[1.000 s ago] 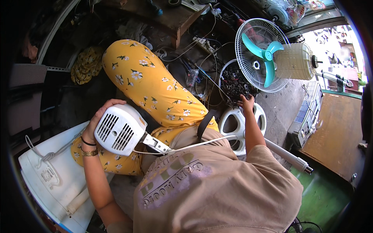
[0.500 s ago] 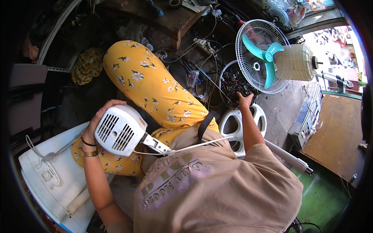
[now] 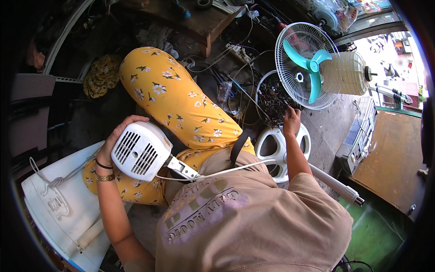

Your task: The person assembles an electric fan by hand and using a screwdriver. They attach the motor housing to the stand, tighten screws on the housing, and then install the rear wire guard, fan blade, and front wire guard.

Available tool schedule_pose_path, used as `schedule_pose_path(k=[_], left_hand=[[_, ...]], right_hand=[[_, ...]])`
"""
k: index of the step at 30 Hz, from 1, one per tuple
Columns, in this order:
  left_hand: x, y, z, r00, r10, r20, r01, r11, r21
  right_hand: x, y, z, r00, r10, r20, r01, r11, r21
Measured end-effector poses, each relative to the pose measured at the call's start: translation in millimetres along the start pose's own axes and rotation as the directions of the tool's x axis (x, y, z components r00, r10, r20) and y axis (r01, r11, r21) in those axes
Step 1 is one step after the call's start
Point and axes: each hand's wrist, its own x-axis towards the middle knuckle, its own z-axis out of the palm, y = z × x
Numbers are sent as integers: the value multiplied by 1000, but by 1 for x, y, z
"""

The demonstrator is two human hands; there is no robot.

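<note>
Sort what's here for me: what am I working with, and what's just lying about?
In hand or at hand: white fan motor housing, held by the left hand; small dark parts in a round container, by the right hand.

Apparently just lying about: turquoise-bladed fan; power strip; yellow patterned cloth; brown wooden board.
</note>
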Motion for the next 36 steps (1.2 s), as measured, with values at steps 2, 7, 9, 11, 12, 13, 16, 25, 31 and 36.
schedule_pose_path(k=[2, 7, 9, 11, 12, 13, 16, 25, 31, 36], left_hand=[[0, -1, 0, 1000, -10, 7, 10, 1000, -12], [0, 4, 6, 999, -12, -51, 14, 999, 42], [-1, 4, 6, 998, -14, -59, 16, 999, 41], [-3, 2, 5, 1000, -2, -29, 2, 1000, 22], [-3, 1, 4, 1000, 1, -28, 0, 1000, 18], [-3, 0, 2, 1000, 3, -19, -3, 1000, 11], [0, 0, 6, 999, 0, -43, 0, 1000, -3], [4, 5, 7, 996, -61, -60, 62, 998, 14], [3, 3, 7, 997, -44, -60, 47, 998, 48], [2, 5, 8, 996, -58, -73, 64, 994, 84]], right_hand=[[4, 3, 2, 997, -82, 2, 82, 994, -78], [22, 13, -1, 977, -134, 168, 168, 964, -208], [28, 25, -4, 951, -127, 280, 184, 964, -190], [29, 39, -3, 956, -117, 270, 125, 992, -13], [26, 47, 0, 970, -96, 224, 74, 992, 104], [24, 62, 3, 982, -64, 178, 24, 977, 214], [21, 81, 11, 857, 252, 450, -510, 548, 663], [6, 70, 9, 752, 170, 637, -648, 15, 762], [9, 67, 8, 776, 317, 545, -584, 38, 811], [16, 60, 11, 804, 318, 502, -575, 204, 792]])
